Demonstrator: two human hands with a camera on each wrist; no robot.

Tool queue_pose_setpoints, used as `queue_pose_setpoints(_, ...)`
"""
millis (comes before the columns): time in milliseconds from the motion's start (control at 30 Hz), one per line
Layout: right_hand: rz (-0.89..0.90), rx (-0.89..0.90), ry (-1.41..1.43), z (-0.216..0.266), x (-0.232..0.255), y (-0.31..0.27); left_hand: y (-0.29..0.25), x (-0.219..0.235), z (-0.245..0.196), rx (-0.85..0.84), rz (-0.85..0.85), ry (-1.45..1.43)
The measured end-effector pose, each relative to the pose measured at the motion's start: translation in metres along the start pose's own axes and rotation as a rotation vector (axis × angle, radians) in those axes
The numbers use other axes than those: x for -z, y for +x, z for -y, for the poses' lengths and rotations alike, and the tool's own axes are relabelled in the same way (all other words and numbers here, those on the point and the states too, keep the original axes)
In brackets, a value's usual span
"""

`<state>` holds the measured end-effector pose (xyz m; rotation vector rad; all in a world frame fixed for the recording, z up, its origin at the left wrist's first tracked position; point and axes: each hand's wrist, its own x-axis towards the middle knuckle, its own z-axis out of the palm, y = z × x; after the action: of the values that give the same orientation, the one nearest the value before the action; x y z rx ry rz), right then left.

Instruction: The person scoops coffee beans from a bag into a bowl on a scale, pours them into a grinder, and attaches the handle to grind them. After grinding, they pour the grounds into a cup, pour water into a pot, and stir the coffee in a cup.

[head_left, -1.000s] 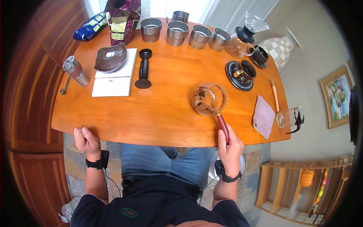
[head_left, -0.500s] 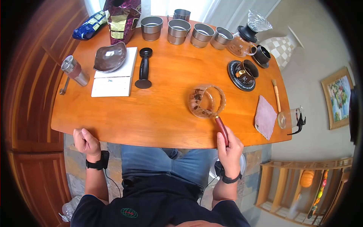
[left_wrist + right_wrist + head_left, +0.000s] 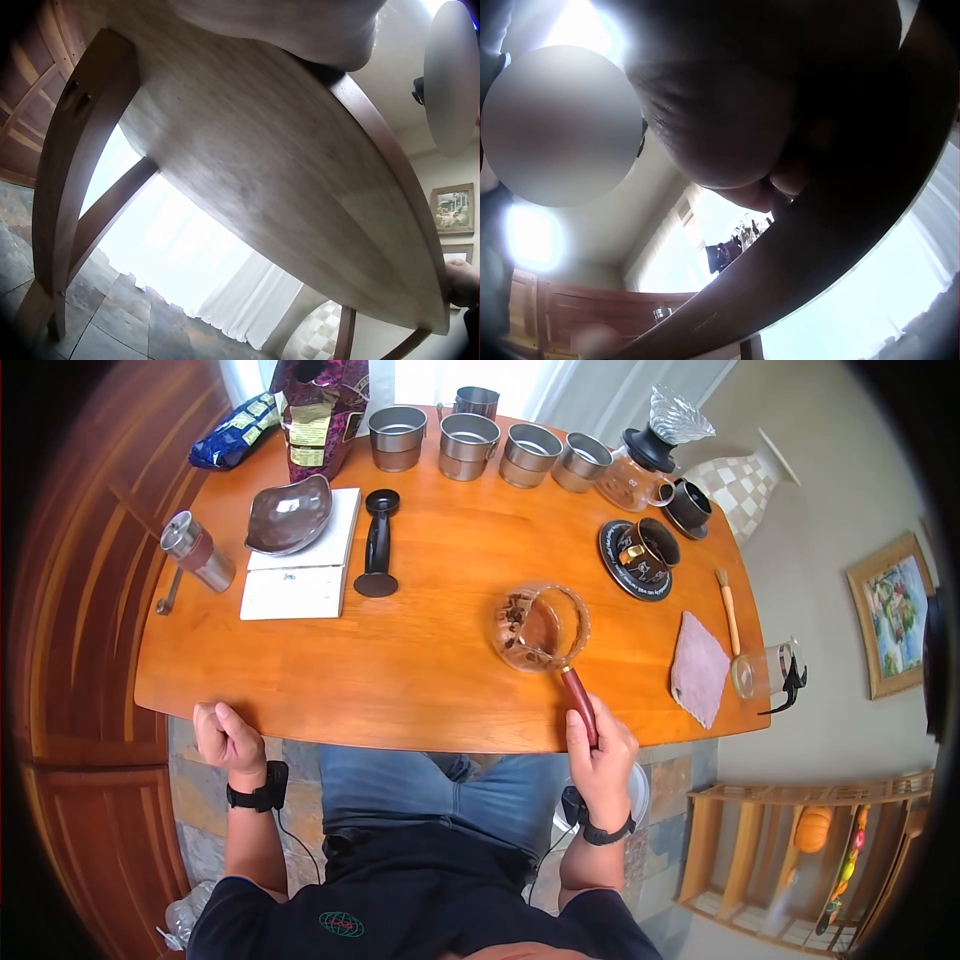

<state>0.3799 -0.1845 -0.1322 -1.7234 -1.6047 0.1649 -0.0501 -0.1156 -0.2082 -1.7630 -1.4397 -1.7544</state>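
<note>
In the head view, the right hand (image 3: 602,765) grips the dark red handle (image 3: 578,705) of a round glass pot (image 3: 520,650) with dark bits inside, above the table's near part. The left hand (image 3: 230,738) rests at the table's near left edge, fingers curled and holding nothing. The left wrist view shows the table's underside (image 3: 255,157) with part of the left hand (image 3: 300,26) at the top. In the right wrist view the right hand (image 3: 720,127) is dark, and its fingertips and the pot are hard to make out.
A scale (image 3: 290,592) with a brown dish (image 3: 290,515), a black tamper-like tool (image 3: 379,545) and a grinder (image 3: 198,552) stand left. Several metal cups (image 3: 469,450) line the back. Right are a black cup (image 3: 648,550), a pink cloth (image 3: 700,670), a brush (image 3: 728,610) and a glass vessel (image 3: 765,672).
The glass pot has shifted slightly left in the right hand's grip, and the bits inside lie differently. The left hand has stayed in place.
</note>
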Motion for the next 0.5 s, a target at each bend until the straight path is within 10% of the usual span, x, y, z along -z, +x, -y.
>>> queue_pose_setpoints(500, -0.001, -0.035, -0.012, 0.0042, -0.0005, -0.0026, 0.0023, 0.0003, -0.0009, -0.021, 0.008, 0.000)
